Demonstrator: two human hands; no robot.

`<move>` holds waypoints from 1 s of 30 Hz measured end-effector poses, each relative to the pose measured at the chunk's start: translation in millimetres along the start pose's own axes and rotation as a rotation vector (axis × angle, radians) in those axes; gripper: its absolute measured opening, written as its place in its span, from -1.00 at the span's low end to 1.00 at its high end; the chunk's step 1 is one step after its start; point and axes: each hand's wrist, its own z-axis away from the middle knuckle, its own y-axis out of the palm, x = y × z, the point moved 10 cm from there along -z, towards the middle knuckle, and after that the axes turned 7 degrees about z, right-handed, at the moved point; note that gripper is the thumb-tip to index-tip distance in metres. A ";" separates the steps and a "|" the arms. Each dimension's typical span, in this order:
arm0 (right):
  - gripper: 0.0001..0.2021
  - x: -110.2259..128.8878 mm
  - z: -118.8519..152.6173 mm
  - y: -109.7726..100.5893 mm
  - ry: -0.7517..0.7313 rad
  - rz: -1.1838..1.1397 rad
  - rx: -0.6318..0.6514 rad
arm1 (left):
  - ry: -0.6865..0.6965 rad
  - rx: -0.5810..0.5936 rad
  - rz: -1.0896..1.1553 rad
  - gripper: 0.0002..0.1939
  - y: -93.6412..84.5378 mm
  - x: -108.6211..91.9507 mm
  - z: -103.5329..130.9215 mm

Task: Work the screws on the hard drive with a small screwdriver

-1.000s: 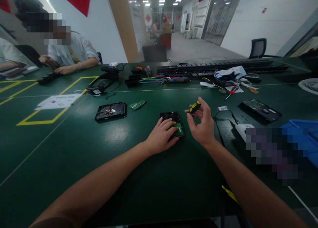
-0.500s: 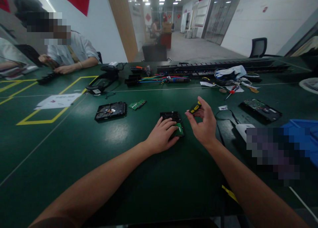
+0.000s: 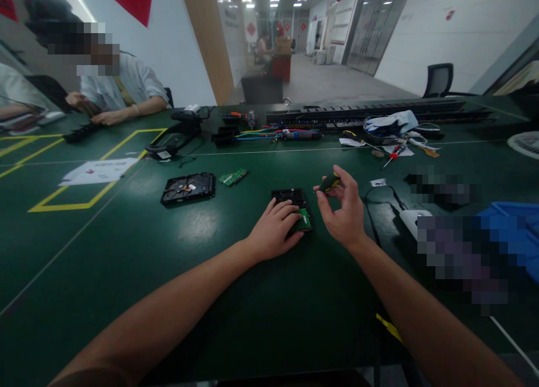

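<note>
My left hand point(image 3: 278, 225) lies with its fingers spread over a black hard drive point(image 3: 290, 196), covering much of it. A green circuit board point(image 3: 304, 221) on the drive shows beside those fingers. To the right of the drive, my right hand point(image 3: 346, 207) is closed around a black and yellow screwdriver point(image 3: 329, 183), raised above the table. The screwdriver's tip points down and left, apart from the drive. Left of my hands, another hard drive point(image 3: 188, 189) rests on the table, with loose green circuit boards point(image 3: 233, 177) close by.
Across the green table point(image 3: 227, 308) lie a bundle of coloured wires point(image 3: 261, 134), an orange and black tool point(image 3: 238, 117) and a red screwdriver point(image 3: 392, 158). A blue bin point(image 3: 511, 224) stands at the right. A co-worker point(image 3: 122, 86) sits at the far left, handling a dark part.
My right hand has shifted slightly left and turned the screwdriver, so its tip tilts lower. My left hand stays on the hard drive.
</note>
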 end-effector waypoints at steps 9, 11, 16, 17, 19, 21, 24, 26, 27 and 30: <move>-0.28 11.8 -2.2 -9.2 -0.093 0.161 -0.056 | 0.002 -0.005 -0.012 -0.60 0.8 1.1 0.0; -0.28 14.9 -3.0 -11.0 -0.107 0.174 -0.066 | 0.002 -0.004 -0.015 -0.60 0.8 1.0 0.0; -0.28 16.4 -3.9 -12.7 -0.108 0.188 -0.076 | 0.005 -0.003 -0.009 -0.60 0.4 0.0 -0.5; -0.29 16.4 -3.8 -12.6 -0.110 0.185 -0.078 | 0.005 -0.005 -0.006 -0.60 0.2 0.0 -0.5; -0.29 15.7 -3.4 -11.3 -0.108 0.176 -0.075 | 0.004 -0.006 0.001 -0.60 0.3 0.5 -0.6; -0.27 13.9 -2.7 -9.5 -0.097 0.162 -0.069 | 0.003 -0.006 0.004 -0.60 0.8 1.2 -0.6; -0.26 10.7 -1.3 -6.2 -0.074 0.116 -0.052 | 0.004 -0.005 0.002 -0.60 1.8 2.1 -0.6; -0.27 8.4 -0.5 -4.2 -0.056 0.073 -0.038 | 0.003 -0.001 -0.001 -0.60 2.5 2.2 -0.6; -0.27 7.7 -0.3 -3.4 -0.050 0.058 -0.031 | 0.003 0.000 -0.002 -0.60 2.7 2.1 -0.7; -0.29 8.9 -0.3 -4.3 -0.053 0.065 -0.034 | 0.003 0.002 -0.002 -0.60 2.5 1.7 -0.5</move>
